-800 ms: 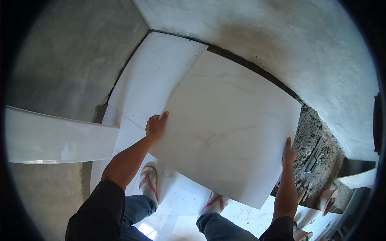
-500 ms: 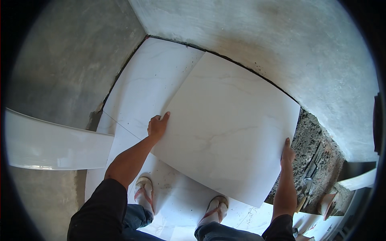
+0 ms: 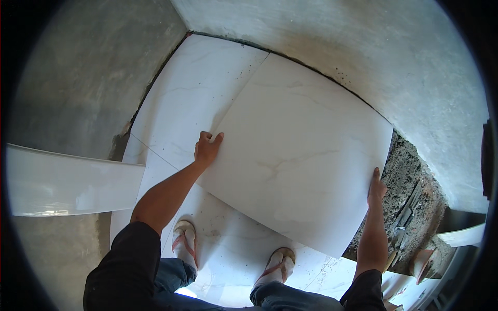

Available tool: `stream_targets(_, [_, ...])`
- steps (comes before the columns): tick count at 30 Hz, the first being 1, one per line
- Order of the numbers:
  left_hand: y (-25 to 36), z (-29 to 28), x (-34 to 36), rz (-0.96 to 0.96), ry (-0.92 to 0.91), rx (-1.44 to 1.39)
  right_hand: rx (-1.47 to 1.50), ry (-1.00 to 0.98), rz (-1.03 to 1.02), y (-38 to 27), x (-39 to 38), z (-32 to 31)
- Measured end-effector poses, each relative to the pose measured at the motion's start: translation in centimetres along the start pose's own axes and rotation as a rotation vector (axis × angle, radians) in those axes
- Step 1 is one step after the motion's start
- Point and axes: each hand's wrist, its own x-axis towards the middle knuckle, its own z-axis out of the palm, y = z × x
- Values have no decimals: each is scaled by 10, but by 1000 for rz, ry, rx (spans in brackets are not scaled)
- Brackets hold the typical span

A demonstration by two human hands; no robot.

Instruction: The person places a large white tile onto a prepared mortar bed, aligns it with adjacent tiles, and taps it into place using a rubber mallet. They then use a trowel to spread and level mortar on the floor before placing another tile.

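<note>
A large white marble-patterned floor tile [image 3: 295, 155] is held between my two hands. My left hand [image 3: 208, 149] grips its left edge, with the thumb along the top face and the other fingers curled at the edge. On the opposite edge, my right hand [image 3: 377, 188] clasps the tile with a finger or thumb pointing forward; its remaining fingers are partly hidden. The tile's far edge lies along the base of the far wall. Its near edge overlaps the view of the laid tiles [image 3: 179, 111] and appears raised above them.
Bare grey mortar [image 3: 402, 166] shows at the right, with metal trowel-like tools [image 3: 399, 233] on it. A reddish-white bowl-shaped object [image 3: 423, 263] stands nearby. Concrete walls [image 3: 332, 46] meet at the far left corner. A glossy white panel [image 3: 75, 181] juts in from the left.
The tile and both hands have shifted slightly to the right relative to the wall corner. The whole view has also moved a little. Both hands keep their hold.
</note>
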Motion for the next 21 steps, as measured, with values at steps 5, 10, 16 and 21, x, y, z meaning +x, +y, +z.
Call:
stream_targets(5, [1, -7, 12, 68, -148, 57, -172, -23, -98, 5, 10, 0])
stream_targets(10, [7, -18, 20, 22, -281, 140, -108, -50, -111, 12, 21, -1])
stream_targets(16, [9, -11, 18, -87, -307, 176, 68, -102, -30, 17, 32, -4])
stream_targets(21, [13, -5, 17, -157, -239, 167, 128, -47, -3, 22, 35, -2])
